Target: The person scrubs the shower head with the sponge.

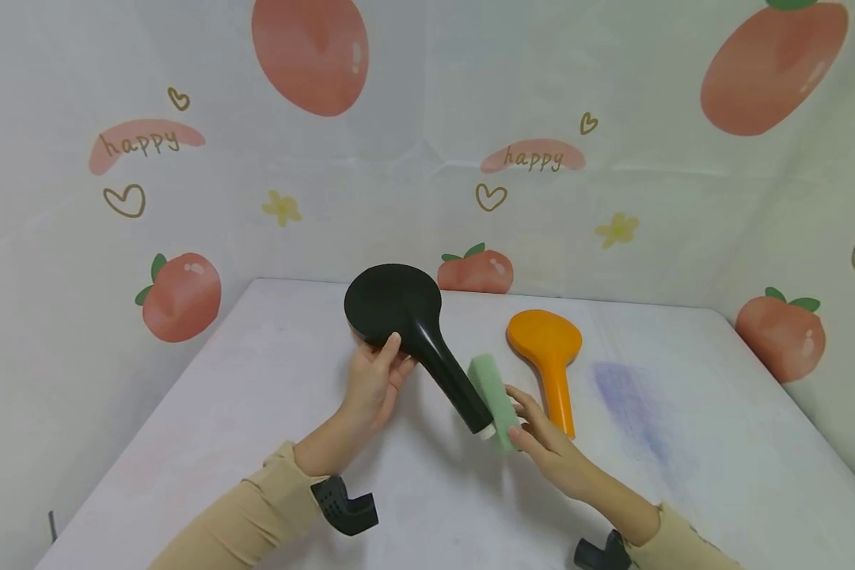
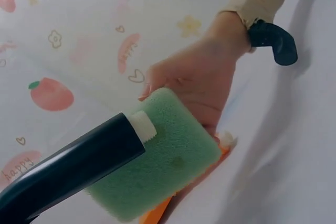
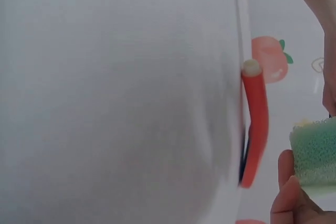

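My left hand [image 1: 374, 384] grips the head of a black shower-head-shaped object [image 1: 392, 305], thumb on top, its handle slanting down to the right and ending in a white tip. In my right hand [image 1: 552, 455] a green sponge [image 1: 494, 402] is pinched between thumb and fingers, beside the handle's end. The left wrist view shows the sponge [image 2: 173, 156] close behind the white tip [image 2: 143, 126]; whether they touch I cannot tell. In the right wrist view, fingers [image 3: 294, 198] hold the sponge [image 3: 317, 153] at the edge.
An orange object of similar shape [image 1: 545, 336] lies on the white table [image 1: 256, 348], behind and right of the sponge. A bluish smudge [image 1: 634, 404] marks the surface to its right. Behind the table hangs a curtain [image 1: 399, 190] printed with fruit, hearts and flowers.
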Demonstrator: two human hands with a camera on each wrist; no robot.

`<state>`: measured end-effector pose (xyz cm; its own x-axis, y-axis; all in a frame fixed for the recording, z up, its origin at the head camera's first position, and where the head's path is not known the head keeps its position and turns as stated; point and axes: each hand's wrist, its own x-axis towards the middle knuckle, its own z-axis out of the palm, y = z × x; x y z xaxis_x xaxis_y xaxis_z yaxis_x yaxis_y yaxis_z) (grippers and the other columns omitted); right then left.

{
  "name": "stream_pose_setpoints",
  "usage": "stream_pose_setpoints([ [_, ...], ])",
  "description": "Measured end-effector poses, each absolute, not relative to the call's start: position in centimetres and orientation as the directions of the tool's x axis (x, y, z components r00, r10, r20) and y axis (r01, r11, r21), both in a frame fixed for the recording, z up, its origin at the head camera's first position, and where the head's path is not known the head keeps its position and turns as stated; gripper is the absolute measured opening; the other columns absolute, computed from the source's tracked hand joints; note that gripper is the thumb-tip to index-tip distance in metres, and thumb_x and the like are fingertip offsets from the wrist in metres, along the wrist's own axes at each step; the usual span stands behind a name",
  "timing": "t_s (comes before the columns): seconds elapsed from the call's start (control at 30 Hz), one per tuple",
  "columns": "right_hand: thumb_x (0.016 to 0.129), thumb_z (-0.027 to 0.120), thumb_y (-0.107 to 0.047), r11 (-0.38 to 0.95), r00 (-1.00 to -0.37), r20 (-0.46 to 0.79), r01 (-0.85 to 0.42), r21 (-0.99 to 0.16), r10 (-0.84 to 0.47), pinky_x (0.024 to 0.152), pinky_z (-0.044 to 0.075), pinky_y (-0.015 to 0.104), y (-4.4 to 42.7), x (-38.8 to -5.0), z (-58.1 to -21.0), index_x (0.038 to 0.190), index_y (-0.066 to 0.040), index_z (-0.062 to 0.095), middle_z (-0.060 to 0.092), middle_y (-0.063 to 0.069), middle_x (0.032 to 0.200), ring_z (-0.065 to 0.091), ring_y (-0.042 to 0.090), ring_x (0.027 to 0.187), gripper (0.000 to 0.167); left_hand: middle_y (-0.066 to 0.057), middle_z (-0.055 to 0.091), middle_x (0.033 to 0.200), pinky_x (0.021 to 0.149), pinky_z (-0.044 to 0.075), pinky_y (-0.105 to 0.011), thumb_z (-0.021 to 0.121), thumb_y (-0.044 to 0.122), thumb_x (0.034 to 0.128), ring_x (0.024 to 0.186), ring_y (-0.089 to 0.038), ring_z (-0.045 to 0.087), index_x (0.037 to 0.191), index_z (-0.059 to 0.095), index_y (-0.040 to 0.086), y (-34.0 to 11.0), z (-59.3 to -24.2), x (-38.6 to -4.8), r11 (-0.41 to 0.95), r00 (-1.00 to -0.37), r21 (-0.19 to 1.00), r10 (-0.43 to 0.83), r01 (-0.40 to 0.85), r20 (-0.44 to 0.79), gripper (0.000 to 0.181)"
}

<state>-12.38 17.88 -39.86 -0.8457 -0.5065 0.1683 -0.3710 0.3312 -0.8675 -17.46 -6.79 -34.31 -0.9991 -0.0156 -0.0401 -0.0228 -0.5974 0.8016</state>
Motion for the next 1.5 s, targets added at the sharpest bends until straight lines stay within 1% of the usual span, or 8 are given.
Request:
stream_pose_setpoints([
  [0.23,0.099,0.038,-0.008,0.299,-0.858,0.247,-0.406,-0.863,-0.45,0.079,0.049,0.021,17.8,-12.1,-39.4,0.146,-0.007,0.014,0.039,0.031,0.131,0.053,-0.002,0.096,0.053,-0.002,0.053,0.109,0.087,0.053,-0.026,0.042,0.005,0.0973,0.09,-0.006,0.062,0.129,0.031,0.0,-6.8,-34.2,-17.4,-0.612,-0.998,0.791,-0.06,0.015,-0.027,0.034],
  [0.47,0.08,0.063,0.0,0.409,-0.726,0.565,-0.688,-0.6,-0.392,0.074,0.042,0.026,17.5,-12.5,-39.2,0.14,-0.006,0.033,0.037,0.01,0.135,0.048,0.009,0.099,0.067,0.0,0.055,0.104,0.087,0.052,-0.028,0.041,0.004,0.0972,0.087,-0.007,0.063,0.126,0.033,0.001,-6.7,-34.1,-17.5,-0.629,-0.994,0.777,-0.092,0.017,-0.053,0.03],
  [0.7,0.09,0.051,-0.045,0.527,-0.42,0.784,-0.838,-0.141,-0.457,0.08,0.037,0.031,16.5,-12.8,-39.2,0.121,-0.019,0.06,0.045,0.021,0.125,0.043,0.025,0.106,0.041,0.0,0.055,0.098,0.084,0.052,-0.029,0.042,0.003,0.0968,0.082,-0.006,0.064,0.121,0.035,0.002,-6.7,-34.1,-17.5,-0.646,-0.988,0.763,-0.131,0.023,-0.081,0.025],
  [0.9,0.093,0.046,-0.038,0.544,-0.264,0.805,-0.835,0.085,-0.531,0.082,0.035,0.038,15.8,-12.6,-39.1,0.114,-0.025,0.065,0.053,0.018,0.118,0.044,0.03,0.1,0.031,-0.001,0.055,0.098,0.087,0.05,-0.032,0.042,0.004,0.097,0.083,-0.007,0.064,0.123,0.034,0.002,-6.7,-34.0,-17.4,-0.648,-0.985,0.762,-0.144,0.018,-0.099,0.027],
  [1.0,0.092,0.047,-0.041,0.563,-0.324,0.808,-0.826,0.012,-0.493,0.082,0.036,0.037,15.9,-12.5,-39.1,0.115,-0.023,0.064,0.052,0.02,0.119,0.045,0.03,0.102,0.034,-0.002,0.054,0.102,0.093,0.045,-0.036,0.042,0.005,0.0973,0.085,-0.007,0.063,0.125,0.033,0.0,-6.7,-33.9,-17.4,-0.645,-0.983,0.764,-0.144,0.005,-0.115,0.029],
  [1.13,0.09,0.05,-0.049,0.582,-0.516,0.77,-0.778,-0.237,-0.376,0.08,0.039,0.033,16.3,-12.5,-39.2,0.121,-0.018,0.06,0.047,0.019,0.126,0.044,0.024,0.107,0.045,-0.007,0.051,0.115,0.099,0.04,-0.041,0.042,0.006,0.0977,0.093,-0.009,0.062,0.131,0.029,-0.001,-6.7,-33.9,-17.4,-0.648,-0.984,0.762,-0.135,-0.002,-0.118,0.036],
  [1.3,0.087,0.064,-0.018,0.497,-0.733,0.621,-0.663,-0.56,-0.278,0.076,0.044,0.027,16.7,-12.5,-39.2,0.134,-0.01,0.046,0.045,0.016,0.129,0.049,0.009,0.101,0.051,-0.012,0.046,0.126,0.102,0.038,-0.043,0.041,0.006,0.0982,0.102,-0.012,0.059,0.135,0.025,-0.002,-6.6,-33.9,-17.4,-0.657,-0.987,0.754,-0.122,0.002,-0.104,0.041],
  [1.5,0.097,0.042,-0.004,0.26,-0.893,0.304,-0.396,-0.881,-0.331,0.08,0.048,0.018,17.0,-12.5,-39.1,0.142,-0.005,0.024,0.04,0.024,0.126,0.056,0.0,0.094,0.049,-0.012,0.043,0.13,0.104,0.035,-0.043,0.039,0.007,0.0988,0.106,-0.012,0.056,0.136,0.024,-0.002,-6.5,-33.7,-17.3,-0.679,-0.991,0.734,-0.105,0.008,-0.086,0.041],
])
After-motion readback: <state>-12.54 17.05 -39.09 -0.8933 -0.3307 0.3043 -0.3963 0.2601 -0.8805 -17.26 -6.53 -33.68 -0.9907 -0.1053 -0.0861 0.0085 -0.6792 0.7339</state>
